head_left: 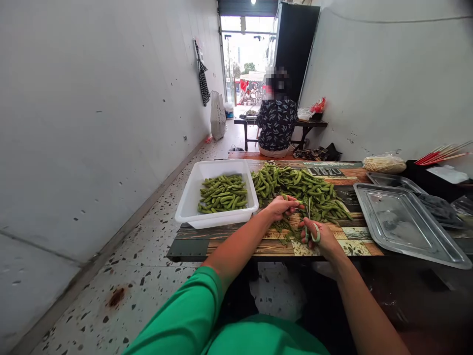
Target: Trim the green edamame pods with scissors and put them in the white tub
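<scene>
Between the fingers of my left hand (284, 207) is a green edamame pod (298, 202), held out toward the right. My right hand (320, 237) is closed round the pale green handles of a pair of scissors (315, 233), whose blades point up and away beside the pod. Small green trimmings (284, 226) lie under both hands. Just beyond them a heap of edamame pods (299, 183) spreads over the wood-patterned table (236, 246). To the left, a white plastic tub (186, 199) contains more pods (223, 193).
Metal trays (410, 222) lie at the table's right side, one overhanging the front edge. Behind them are a bag of skewers (384, 163) and a black box (436, 178) with red-ended sticks. A person (277, 123) sits ahead, back turned, at another table. A wall (111, 98) rises at left.
</scene>
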